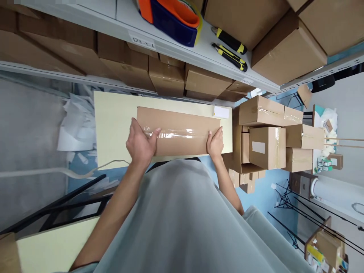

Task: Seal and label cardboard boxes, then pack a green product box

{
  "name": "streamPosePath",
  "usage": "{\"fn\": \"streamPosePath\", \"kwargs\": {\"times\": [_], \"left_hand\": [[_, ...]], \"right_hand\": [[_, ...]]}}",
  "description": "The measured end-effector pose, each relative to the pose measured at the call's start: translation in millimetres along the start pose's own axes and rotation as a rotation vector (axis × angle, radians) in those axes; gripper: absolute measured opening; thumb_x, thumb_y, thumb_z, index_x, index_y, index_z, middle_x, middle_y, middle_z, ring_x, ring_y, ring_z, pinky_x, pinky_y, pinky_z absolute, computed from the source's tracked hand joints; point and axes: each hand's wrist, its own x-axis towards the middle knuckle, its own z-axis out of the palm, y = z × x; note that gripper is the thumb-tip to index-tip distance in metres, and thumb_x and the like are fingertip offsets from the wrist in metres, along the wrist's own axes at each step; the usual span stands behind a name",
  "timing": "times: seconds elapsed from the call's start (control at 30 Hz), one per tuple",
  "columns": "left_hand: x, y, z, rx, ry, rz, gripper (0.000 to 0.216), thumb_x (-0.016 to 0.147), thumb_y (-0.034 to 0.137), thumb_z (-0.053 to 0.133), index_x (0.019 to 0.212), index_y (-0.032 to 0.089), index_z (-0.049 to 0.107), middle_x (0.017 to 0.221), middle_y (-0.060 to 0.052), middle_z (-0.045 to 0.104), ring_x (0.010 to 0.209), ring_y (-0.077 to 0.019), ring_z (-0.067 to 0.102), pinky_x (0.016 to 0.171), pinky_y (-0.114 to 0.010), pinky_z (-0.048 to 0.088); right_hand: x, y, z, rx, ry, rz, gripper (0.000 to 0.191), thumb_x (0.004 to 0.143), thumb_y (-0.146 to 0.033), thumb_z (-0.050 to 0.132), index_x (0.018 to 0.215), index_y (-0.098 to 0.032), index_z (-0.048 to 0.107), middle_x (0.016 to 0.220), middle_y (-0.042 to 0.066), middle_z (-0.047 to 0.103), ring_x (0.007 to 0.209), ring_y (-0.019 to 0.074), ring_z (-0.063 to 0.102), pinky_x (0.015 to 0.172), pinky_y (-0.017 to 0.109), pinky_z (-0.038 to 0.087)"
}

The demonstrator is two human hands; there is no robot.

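A long brown cardboard box (182,146) lies across the pale yellow tabletop (113,131), with shiny clear tape running along its middle. My left hand (140,142) grips the box's left end, its thumb resting on the top over the tape. At the opposite end, my right hand (215,143) holds the right edge, fingers along the side and thumb on top. Beyond the box's far right corner, a small white label or card (221,112) sits on the table. The underside of the box is hidden.
Above the table's far side, a shelf (176,47) carries a blue and orange tape dispenser (173,22), two yellow-black utility knives (230,57) and cartons. More boxes (167,77) line the level below. Stacked cartons (267,146) stand at right; white wrapping material (78,121) lies left.
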Motion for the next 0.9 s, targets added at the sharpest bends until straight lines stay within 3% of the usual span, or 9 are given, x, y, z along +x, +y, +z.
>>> {"fn": "streamPosePath", "kwargs": {"times": [0.1,0.23,0.33,0.43,0.63,0.77,0.9], "left_hand": [[-4,7,-6,-0.011,-0.004,0.094,0.094,0.110,0.067,0.051,0.178,0.005,0.027,0.185,-0.028,0.032,0.172,-0.0461,0.032,0.138,-0.069,0.032],[-14,49,-7,0.017,-0.011,0.217,0.093,0.112,0.056,0.050,0.178,-0.002,0.022,0.190,-0.030,0.006,0.178,-0.0490,-0.001,0.141,-0.077,0.003],[-12,85,8,-0.004,-0.103,0.304,0.089,0.110,0.048,0.052,0.180,0.001,0.023,0.191,-0.027,0.004,0.179,-0.0447,-0.007,0.142,-0.076,-0.003],[1,102,30,-0.012,-0.182,0.353,0.082,0.112,0.043,0.047,0.180,0.002,0.026,0.192,-0.022,0.009,0.180,-0.0374,-0.004,0.144,-0.069,-0.005],[21,92,50,0.049,-0.181,0.346,0.081,0.109,0.042,0.046,0.178,0.000,0.032,0.190,-0.026,0.013,0.180,-0.0405,0.002,0.143,-0.072,-0.001],[23,80,33,0.053,-0.179,0.325,0.088,0.108,0.052,0.048,0.180,0.004,0.030,0.191,-0.024,0.013,0.180,-0.0409,0.000,0.143,-0.071,-0.003],[30,46,4,0.065,-0.099,0.235,0.098,0.109,0.062,0.048,0.181,-0.001,0.022,0.191,-0.027,0.006,0.179,-0.0434,-0.003,0.144,-0.069,-0.003]], "right_hand": [[-5,-7,-5,-0.095,0.051,-0.021,0.082,0.119,-0.044,0.026,0.180,0.008,0.012,0.186,0.035,0.021,0.176,0.0393,0.027,0.139,0.059,0.033],[-17,-35,-11,-0.203,0.085,-0.143,0.085,0.119,-0.051,0.029,0.182,0.004,0.011,0.191,0.028,0.007,0.180,0.0404,0.004,0.143,0.065,0.019],[-16,-65,-3,-0.205,0.054,-0.300,0.084,0.120,-0.052,0.031,0.184,-0.003,0.008,0.192,0.022,0.007,0.181,0.0359,0.001,0.145,0.062,0.017],[-2,-89,12,-0.176,0.044,-0.364,0.080,0.121,-0.050,0.026,0.185,-0.005,0.008,0.193,0.020,0.009,0.181,0.0319,0.003,0.145,0.059,0.015],[24,-93,29,-0.130,0.032,-0.388,0.076,0.122,-0.047,0.023,0.185,-0.007,0.009,0.193,0.018,0.011,0.181,0.0296,0.006,0.145,0.058,0.014],[29,-64,16,-0.121,0.057,-0.333,0.076,0.122,-0.048,0.020,0.185,-0.008,0.008,0.193,0.019,0.009,0.181,0.0302,0.003,0.145,0.060,0.014],[36,-21,0,-0.083,0.099,-0.212,0.079,0.121,-0.048,0.021,0.184,-0.004,0.007,0.192,0.022,0.005,0.181,0.0327,-0.001,0.144,0.062,0.016]]}}
